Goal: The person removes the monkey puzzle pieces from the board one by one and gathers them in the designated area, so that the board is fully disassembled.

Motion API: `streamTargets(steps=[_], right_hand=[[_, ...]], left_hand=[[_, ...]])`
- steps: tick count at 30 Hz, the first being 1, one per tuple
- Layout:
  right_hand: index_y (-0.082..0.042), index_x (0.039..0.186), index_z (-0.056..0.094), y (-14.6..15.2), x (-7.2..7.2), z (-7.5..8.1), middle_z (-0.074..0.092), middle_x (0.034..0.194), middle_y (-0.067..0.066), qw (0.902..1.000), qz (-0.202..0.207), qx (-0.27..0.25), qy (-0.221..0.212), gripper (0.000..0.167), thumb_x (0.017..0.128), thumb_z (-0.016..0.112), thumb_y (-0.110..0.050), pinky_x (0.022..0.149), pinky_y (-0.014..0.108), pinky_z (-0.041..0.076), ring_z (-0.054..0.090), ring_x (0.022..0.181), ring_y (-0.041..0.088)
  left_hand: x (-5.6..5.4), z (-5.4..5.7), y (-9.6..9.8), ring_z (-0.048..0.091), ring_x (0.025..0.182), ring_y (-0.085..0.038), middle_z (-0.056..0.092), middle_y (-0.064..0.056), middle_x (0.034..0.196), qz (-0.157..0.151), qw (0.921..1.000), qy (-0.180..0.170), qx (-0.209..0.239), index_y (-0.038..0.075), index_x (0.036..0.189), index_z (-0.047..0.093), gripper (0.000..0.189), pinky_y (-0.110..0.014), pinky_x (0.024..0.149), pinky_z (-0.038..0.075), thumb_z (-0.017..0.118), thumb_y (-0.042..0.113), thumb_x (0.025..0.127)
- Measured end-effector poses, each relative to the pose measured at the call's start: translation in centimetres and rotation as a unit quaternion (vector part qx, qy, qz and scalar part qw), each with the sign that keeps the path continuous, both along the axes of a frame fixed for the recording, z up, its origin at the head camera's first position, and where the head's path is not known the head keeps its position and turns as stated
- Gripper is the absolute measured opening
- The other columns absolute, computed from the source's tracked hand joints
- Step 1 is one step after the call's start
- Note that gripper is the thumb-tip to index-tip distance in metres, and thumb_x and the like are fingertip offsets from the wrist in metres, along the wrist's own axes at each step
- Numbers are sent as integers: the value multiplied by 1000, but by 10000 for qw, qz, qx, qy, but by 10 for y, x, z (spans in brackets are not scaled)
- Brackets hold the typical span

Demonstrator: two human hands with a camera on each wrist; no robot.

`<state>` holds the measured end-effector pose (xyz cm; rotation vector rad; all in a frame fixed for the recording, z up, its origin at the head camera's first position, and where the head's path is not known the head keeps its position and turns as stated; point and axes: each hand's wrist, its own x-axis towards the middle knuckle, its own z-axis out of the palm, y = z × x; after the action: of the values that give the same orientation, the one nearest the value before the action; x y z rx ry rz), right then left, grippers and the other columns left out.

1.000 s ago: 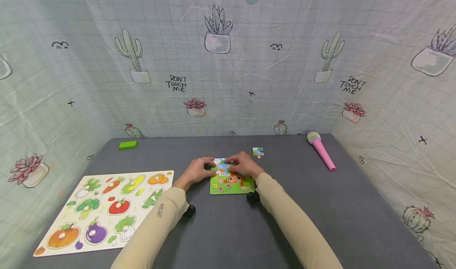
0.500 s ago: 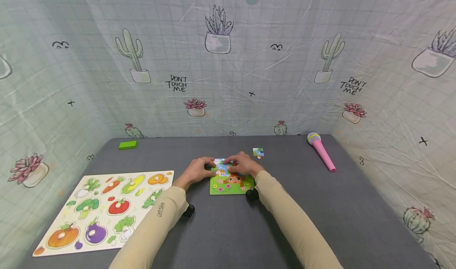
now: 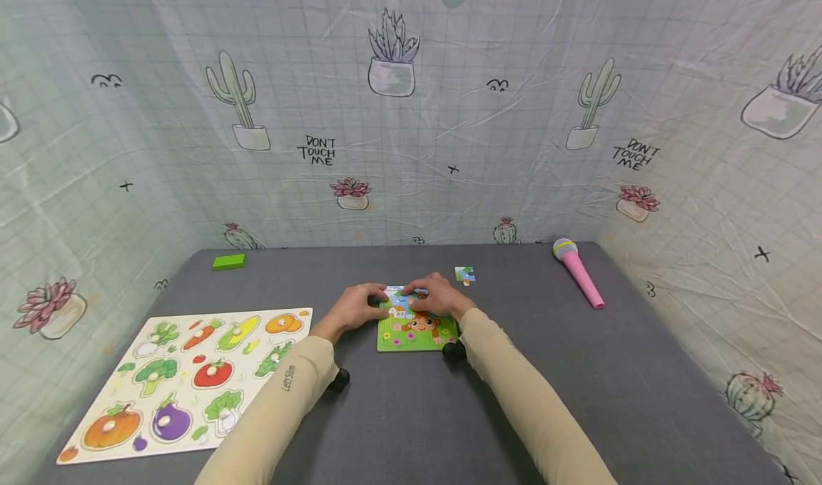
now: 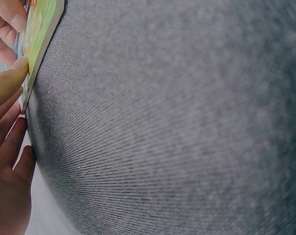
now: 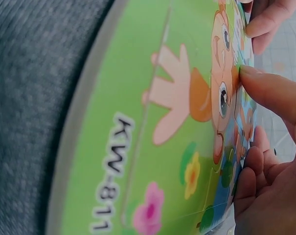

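green puzzle (image 3: 419, 341); left grip (image 3: 353, 308) holds edge; right grip (image 3: 442, 297) touches top, hold unclear; kw-811 print (image 5: 111, 174): right-wrist view only

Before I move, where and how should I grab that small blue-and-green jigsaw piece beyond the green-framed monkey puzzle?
Probably take the small blue-and-green jigsaw piece by its left and right edges, from above, with your nearer right grip. It lies flat on the dark grey table, apart from the green-framed monkey puzzle, leaving only thin edges to pinch.
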<state>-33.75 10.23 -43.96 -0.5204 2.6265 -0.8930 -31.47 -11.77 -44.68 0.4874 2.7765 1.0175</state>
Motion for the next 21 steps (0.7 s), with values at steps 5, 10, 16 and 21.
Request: streamTargets(steps=[5,10,16,21], right_hand=[[-22,120,70,-1,0,0,44,122,12,10000,-41,19,41,25,95,67,-19,93,48,37,38,111,31],[-18,123,69,0,-1,1,45,120,11,9998,112,-32,166,28,95,65,-14,90,44,40,40,105,26],[-17,131,63,6,0,0,47,123,11,9997,84,-171,149,37,94,65,-10,95,44,46,47,111,27],[-13,132,59,8,1,-1,46,127,14,9988,-94,-488,7,40,93,66,-9,95,45,46,49,113,30]], left_hand=[[0,1,1,43,135,-33,54,-9,141,-19,10000,-31,-13,8,112,72,30,-49,110,35,77,19,85],[-1,1,0,44,134,-33,55,-9,141,-21,10000,-3,-21,8,111,73,29,-49,110,35,77,18,84],[0,0,-1,44,134,-33,55,-9,140,-17,10000,39,-52,7,111,73,29,-49,110,36,78,18,84],[0,-1,0,45,133,-32,56,-8,140,-9,10000,63,-76,7,111,73,29,-48,110,36,77,18,84]])
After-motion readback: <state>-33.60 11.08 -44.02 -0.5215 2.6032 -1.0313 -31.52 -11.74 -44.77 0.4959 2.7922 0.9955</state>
